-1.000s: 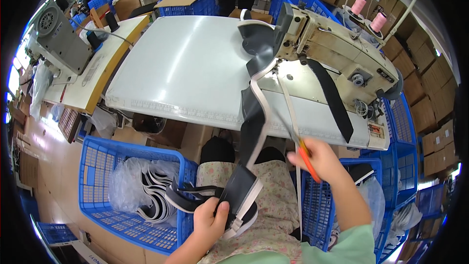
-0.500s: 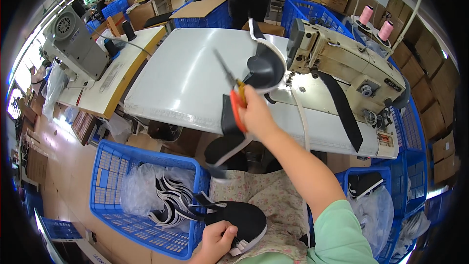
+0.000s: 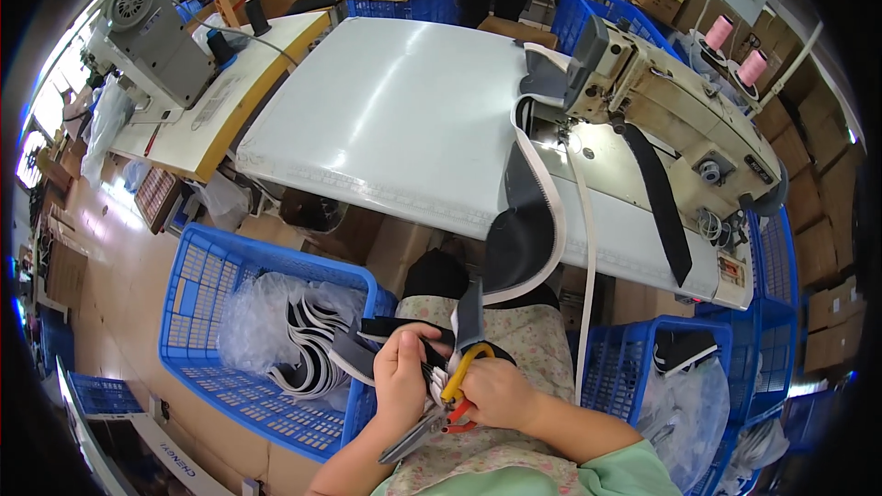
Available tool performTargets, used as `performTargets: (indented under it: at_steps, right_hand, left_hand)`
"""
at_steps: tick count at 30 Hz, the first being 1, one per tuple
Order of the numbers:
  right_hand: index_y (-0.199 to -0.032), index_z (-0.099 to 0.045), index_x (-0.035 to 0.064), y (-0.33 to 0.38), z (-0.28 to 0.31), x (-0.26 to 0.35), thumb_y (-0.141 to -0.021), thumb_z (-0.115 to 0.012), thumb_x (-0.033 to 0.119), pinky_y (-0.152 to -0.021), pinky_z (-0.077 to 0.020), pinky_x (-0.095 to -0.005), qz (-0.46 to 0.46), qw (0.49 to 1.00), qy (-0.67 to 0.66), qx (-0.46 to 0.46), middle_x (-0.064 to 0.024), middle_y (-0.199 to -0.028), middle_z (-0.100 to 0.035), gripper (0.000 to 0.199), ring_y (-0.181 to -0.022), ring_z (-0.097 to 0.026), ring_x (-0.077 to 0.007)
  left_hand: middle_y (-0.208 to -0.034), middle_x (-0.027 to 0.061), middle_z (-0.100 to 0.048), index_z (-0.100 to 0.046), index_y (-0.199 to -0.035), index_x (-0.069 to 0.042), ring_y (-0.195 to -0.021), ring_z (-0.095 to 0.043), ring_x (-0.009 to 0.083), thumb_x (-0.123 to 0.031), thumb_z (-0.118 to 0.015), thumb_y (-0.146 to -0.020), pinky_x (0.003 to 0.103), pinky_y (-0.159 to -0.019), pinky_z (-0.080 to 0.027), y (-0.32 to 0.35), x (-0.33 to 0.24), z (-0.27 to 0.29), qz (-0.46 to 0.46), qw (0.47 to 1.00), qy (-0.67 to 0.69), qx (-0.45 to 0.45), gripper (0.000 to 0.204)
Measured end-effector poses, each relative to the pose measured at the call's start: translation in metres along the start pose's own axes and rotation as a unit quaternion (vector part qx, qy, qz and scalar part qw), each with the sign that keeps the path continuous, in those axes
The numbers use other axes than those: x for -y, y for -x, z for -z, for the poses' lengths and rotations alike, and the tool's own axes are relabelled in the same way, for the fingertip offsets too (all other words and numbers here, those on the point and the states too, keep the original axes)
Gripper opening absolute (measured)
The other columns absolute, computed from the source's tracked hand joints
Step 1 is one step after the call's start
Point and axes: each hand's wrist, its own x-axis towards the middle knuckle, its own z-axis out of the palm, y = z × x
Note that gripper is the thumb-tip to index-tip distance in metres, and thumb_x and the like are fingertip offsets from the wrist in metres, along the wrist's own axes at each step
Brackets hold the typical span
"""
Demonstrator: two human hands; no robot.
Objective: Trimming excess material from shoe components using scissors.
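Over my lap, my left hand [image 3: 401,377] is closed on a black shoe upper [image 3: 354,354] with a pale edge, mostly hidden by my fingers. Close beside it, my right hand [image 3: 496,392] grips scissors [image 3: 457,378] with yellow and red handles. Their blades point down and left, below my left hand; whether they touch the fabric I cannot tell. A string of dark shoe pieces [image 3: 524,243] with white trim hangs from the sewing machine [image 3: 666,110] over the table edge to my lap.
A blue basket [image 3: 197,312] at the left holds plastic film and stacked black-and-white shoe pieces [image 3: 317,349]. Another blue basket [image 3: 611,358] stands at the right. A white tape [image 3: 585,285] runs down from the machine. Across the white table [image 3: 367,119], a person stands.
My right hand has brought the scissors down from the table edge to beside my left hand. The shoe pieces sag lower over the edge. The view has shifted.
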Motion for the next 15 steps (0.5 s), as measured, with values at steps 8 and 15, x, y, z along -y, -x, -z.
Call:
performTargets:
  at_steps: [8,15]
  right_hand:
    - [-0.087,-0.049,0.0042,0.012,0.026,-0.002,-0.061,-0.062,-0.001,-0.061,-0.0470,-0.0328,-0.184,0.983,-0.022,0.002,-0.0103,-0.076,-0.058,0.030,-0.066,-0.059,-0.0269]
    - [-0.110,-0.046,0.0014,-0.026,0.036,-0.028,-0.078,-0.062,0.009,-0.075,-0.0446,-0.0288,-0.274,0.919,-0.282,0.019,-0.0089,-0.090,-0.059,0.036,-0.084,-0.057,-0.0177]
  left_hand:
    - [-0.063,0.0057,-0.050,-0.044,-0.069,-0.004,-0.061,-0.044,0.0114,-0.029,-0.040,-0.096,0.024,-0.061,-0.036,-0.001,0.010,0.001,0.027,0.996,-0.079,0.019,0.036]
    - [-0.082,0.0039,-0.058,-0.047,-0.099,0.002,-0.076,-0.052,0.0092,-0.015,-0.070,-0.077,0.023,-0.067,-0.041,-0.009,0.003,-0.008,0.061,0.980,-0.133,0.136,0.036]
